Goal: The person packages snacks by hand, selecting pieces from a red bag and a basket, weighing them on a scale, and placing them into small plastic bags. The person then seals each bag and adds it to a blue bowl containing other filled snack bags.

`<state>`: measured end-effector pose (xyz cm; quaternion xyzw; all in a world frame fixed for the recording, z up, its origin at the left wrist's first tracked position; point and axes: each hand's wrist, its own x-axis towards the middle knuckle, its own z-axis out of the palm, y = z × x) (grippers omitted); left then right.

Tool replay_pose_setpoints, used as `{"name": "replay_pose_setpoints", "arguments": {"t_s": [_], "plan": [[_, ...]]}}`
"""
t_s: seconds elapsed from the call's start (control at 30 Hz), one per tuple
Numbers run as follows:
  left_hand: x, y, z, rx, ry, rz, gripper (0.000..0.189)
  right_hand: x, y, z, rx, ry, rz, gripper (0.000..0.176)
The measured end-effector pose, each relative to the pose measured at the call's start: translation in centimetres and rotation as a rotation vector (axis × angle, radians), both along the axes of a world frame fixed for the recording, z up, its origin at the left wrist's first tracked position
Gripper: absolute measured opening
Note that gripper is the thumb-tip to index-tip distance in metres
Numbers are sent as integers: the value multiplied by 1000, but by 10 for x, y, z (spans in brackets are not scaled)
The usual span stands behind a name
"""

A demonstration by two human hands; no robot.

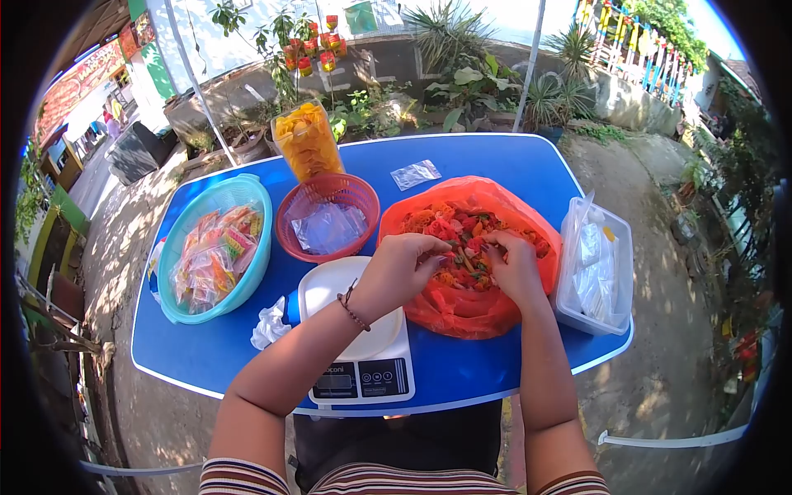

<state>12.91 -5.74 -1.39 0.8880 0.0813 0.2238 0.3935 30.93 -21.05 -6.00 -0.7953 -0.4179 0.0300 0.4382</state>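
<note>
My left hand (pixel 406 268) reaches over the digital scale (pixel 370 363) to the near-left side of an open red plastic bag (pixel 454 318). My right hand (pixel 518 268) is over the bag's right side. Both hands have bent fingers drawn close together at red-orange snack pieces (pixel 470 223) mixed with green bits. What lies between the fingertips is too small to make out. The scale carries a round white plate (pixel 363 326), partly hidden by my left forearm. A small clear plastic bag (pixel 415 174) lies flat behind the red bag.
On the blue table (pixel 223 351) are a turquoise basket (pixel 262 264) of filled packets, a red basket (pixel 373 216) of clear bags, a jar of orange chips (pixel 307 142) and crumpled white tissue (pixel 270 323). A clear box (pixel 625 272) with plastic bags stands right.
</note>
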Motion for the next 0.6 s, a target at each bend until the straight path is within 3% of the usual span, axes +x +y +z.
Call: {"name": "replay_pose_setpoints", "arguments": {"t_s": [0.07, 0.17, 0.27, 0.37, 0.47, 0.6], "plan": [[-4, 1, 2, -57, 26, 18, 21, -11, 0, 12, 68, 247, 74, 13], [-16, 2, 5, -114, 61, 52, 22, -12, 4, 1, 219, 261, 221, 10], [-30, 3, 4, -109, 37, 72, 21, -16, 6, 4, 274, 170, 217, 14], [-42, 5, 0, -88, 7, 96, 20, -30, 10, 19, 291, -720, -72, 16], [-59, 4, 9, -5, 20, 147, 19, -46, 17, 12, 417, -566, 181, 18], [-90, 4, 0, 82, -29, 233, 18, -88, 23, 16, 406, -635, 369, 18]]}}
